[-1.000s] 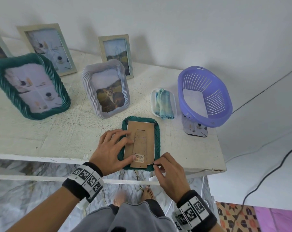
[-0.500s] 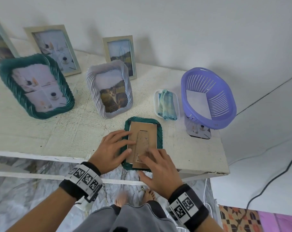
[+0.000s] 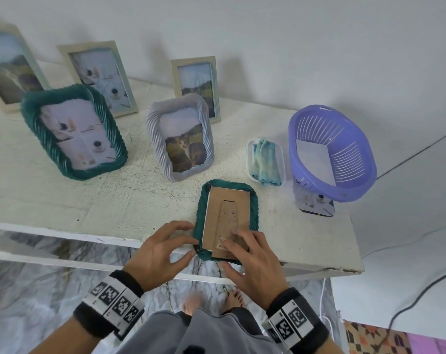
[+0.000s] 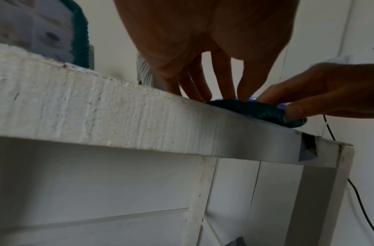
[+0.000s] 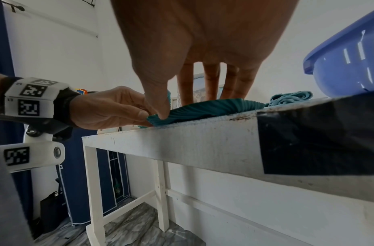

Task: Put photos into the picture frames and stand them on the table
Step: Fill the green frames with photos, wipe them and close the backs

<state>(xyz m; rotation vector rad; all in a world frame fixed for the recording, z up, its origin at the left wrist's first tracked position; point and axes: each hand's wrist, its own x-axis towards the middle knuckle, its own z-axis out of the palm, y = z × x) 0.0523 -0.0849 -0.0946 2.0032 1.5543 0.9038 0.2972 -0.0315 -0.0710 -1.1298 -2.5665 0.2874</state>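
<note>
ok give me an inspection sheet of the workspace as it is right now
surface: white table, rough paint, chipped at the front right corner.
job's things: small green frame face down at the front edge, cardboard back up; five frames stand behind it with photos in, among them a large green frame and a lilac frame.
clutter: purple basket holding a sheet; folded blue cloth in a small tray.
grippers: left hand fingers at the small green frame's left rim; right hand fingers flat on the cardboard back.
cables: black cable on the floor to the right.
surroundings: white wall, marbled floor, bare feet under the table.
</note>
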